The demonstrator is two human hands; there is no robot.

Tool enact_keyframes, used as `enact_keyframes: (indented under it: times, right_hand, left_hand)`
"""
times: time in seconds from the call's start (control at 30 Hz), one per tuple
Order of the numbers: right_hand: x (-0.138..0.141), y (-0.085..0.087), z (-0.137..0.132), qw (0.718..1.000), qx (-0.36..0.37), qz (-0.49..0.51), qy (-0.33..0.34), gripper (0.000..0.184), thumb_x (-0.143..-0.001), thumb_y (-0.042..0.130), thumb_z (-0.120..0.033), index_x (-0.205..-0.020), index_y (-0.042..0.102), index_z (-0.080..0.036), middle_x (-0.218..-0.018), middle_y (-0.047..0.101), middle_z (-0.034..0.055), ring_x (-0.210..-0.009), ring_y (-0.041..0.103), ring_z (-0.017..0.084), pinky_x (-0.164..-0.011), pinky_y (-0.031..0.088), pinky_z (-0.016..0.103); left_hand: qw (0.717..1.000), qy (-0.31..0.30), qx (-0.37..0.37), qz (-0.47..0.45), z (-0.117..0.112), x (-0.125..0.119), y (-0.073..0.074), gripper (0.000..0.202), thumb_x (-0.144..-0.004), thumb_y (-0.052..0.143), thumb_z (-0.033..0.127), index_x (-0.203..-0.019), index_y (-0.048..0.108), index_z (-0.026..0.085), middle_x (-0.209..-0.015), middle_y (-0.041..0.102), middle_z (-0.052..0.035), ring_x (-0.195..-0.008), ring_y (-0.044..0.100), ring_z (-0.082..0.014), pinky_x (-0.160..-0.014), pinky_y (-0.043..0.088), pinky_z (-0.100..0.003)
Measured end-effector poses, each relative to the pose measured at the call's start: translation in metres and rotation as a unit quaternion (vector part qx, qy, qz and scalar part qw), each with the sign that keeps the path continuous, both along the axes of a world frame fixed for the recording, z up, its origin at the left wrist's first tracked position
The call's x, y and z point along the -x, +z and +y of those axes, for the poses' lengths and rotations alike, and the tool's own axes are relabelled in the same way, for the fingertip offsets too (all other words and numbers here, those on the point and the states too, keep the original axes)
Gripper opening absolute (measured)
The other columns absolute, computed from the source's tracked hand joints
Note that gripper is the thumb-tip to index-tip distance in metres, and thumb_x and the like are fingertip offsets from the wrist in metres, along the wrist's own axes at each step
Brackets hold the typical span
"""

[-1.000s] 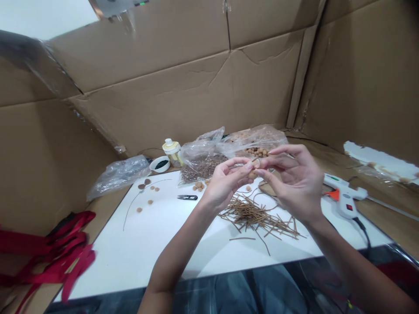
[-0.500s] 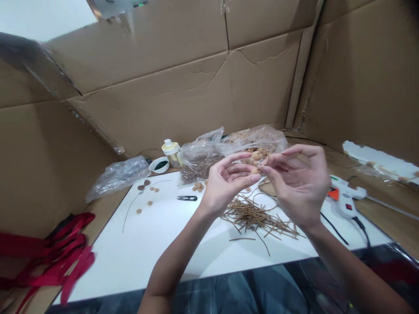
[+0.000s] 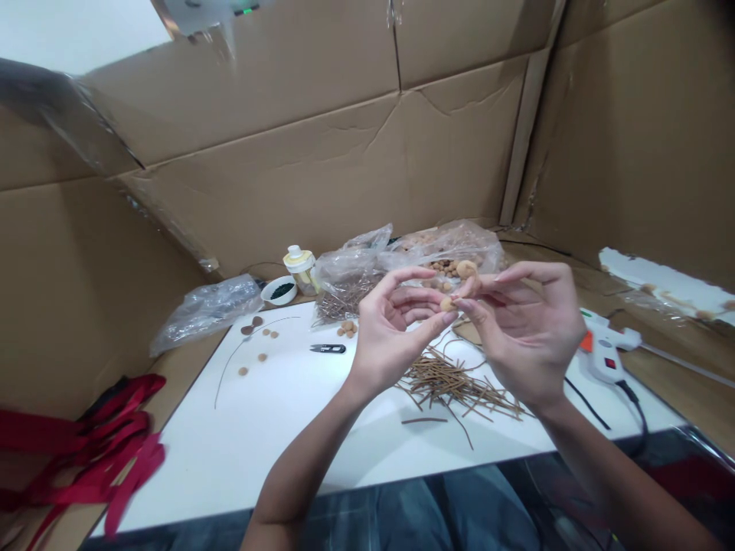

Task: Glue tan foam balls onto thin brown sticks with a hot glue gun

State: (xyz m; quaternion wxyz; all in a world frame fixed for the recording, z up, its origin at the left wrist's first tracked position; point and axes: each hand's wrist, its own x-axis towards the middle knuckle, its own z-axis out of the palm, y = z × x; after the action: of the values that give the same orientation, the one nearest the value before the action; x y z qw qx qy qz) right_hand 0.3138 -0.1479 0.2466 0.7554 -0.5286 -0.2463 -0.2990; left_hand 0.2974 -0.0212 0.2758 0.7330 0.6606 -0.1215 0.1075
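Left hand (image 3: 393, 340) and right hand (image 3: 531, 333) raised, fingertips (image 3: 461, 305) pinching small tan ball (image 3: 448, 304) between them; thin brown sticks (image 3: 453, 394) lying below on white-topped desk (image 3: 230, 451).

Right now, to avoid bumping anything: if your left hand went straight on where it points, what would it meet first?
Probably the small tan ball at the left hand's fingertips, with the right hand just beyond, though depth is hard to judge here.
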Motion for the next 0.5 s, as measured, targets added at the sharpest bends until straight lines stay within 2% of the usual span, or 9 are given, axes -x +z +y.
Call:
enact_keyframes:
  times: [0.2, 0.37, 0.5]
  right_hand:
    - [0.0003, 0.0033, -0.0015, 0.999, -0.014, 0.001, 0.031, 0.035, -0.075, 0.067, -0.001, -0.093, 0.047, -0.024, -0.081, 0.063, -0.0013, -0.079, 0.066, 0.017, -0.078, 0.058, 0.038]
    - [0.0006, 0.0033, 0.0023, 0.999, -0.026, -0.009, 0.023, 0.036, -0.074, 0.067, 0.000, -0.092, 0.049, -0.024, -0.081, 0.064, -0.0022, -0.078, 0.066, 0.015, -0.077, 0.057, 0.035]
    - [-0.0010, 0.0040, 0.0027, 0.998, -0.040, -0.026, 0.047, 0.036, -0.073, 0.068, 0.001, -0.092, 0.048, -0.023, -0.080, 0.068, -0.0033, -0.076, 0.067, 0.013, -0.076, 0.058, 0.029]
  left_hand:
    - [1.000, 0.000, 0.002, -0.016, 0.0005, 0.0015, -0.0002, 0.035, -0.063, 0.081, 0.013, -0.092, 0.062, 0.017, -0.077, 0.069, -0.0028, -0.075, 0.066, -0.0144, -0.073, 0.055, -0.025]
    - [0.998, 0.016, -0.019, -0.054, 0.0001, 0.0023, -0.0026, 0.027, -0.065, 0.080, 0.013, -0.089, 0.068, 0.015, -0.082, 0.071, -0.0038, -0.077, 0.067, -0.0131, -0.073, 0.057, -0.023]
    - [0.997, 0.032, -0.018, -0.066, -0.0019, 0.0032, -0.0033, 0.023, -0.064, 0.081, 0.014, -0.084, 0.070, 0.015, -0.083, 0.072, -0.0040, -0.076, 0.068, -0.0140, -0.074, 0.059, -0.026]
